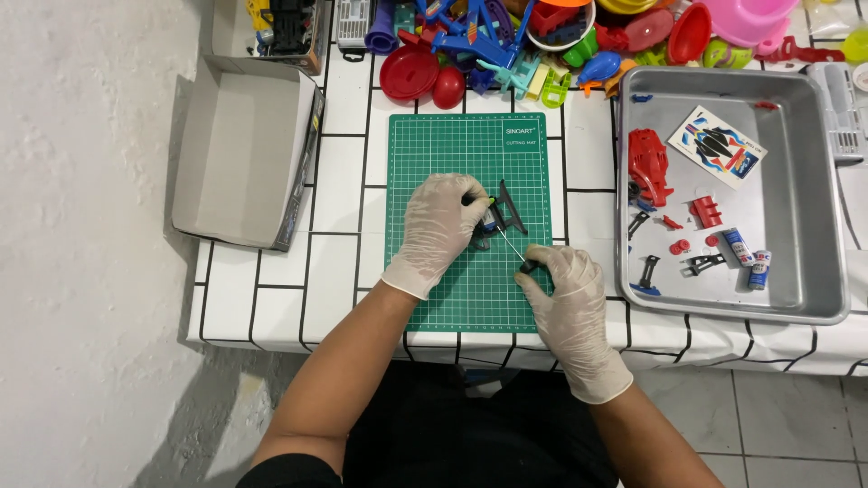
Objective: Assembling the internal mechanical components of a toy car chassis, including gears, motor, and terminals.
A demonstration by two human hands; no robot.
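Gloves on, your left hand [437,230] closes over a small dark chassis [496,220] mid-mat [443,145]; your right hand [565,289] pinches a screwdriver [514,246], tip seemingly at it. Tray [796,181] of red parts sits right, open box [240,154] left, toys [542,36] behind.

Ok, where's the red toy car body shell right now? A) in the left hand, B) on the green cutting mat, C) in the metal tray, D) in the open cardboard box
C: the red car body shell lies in the metal tray, beside the sticker sheet.
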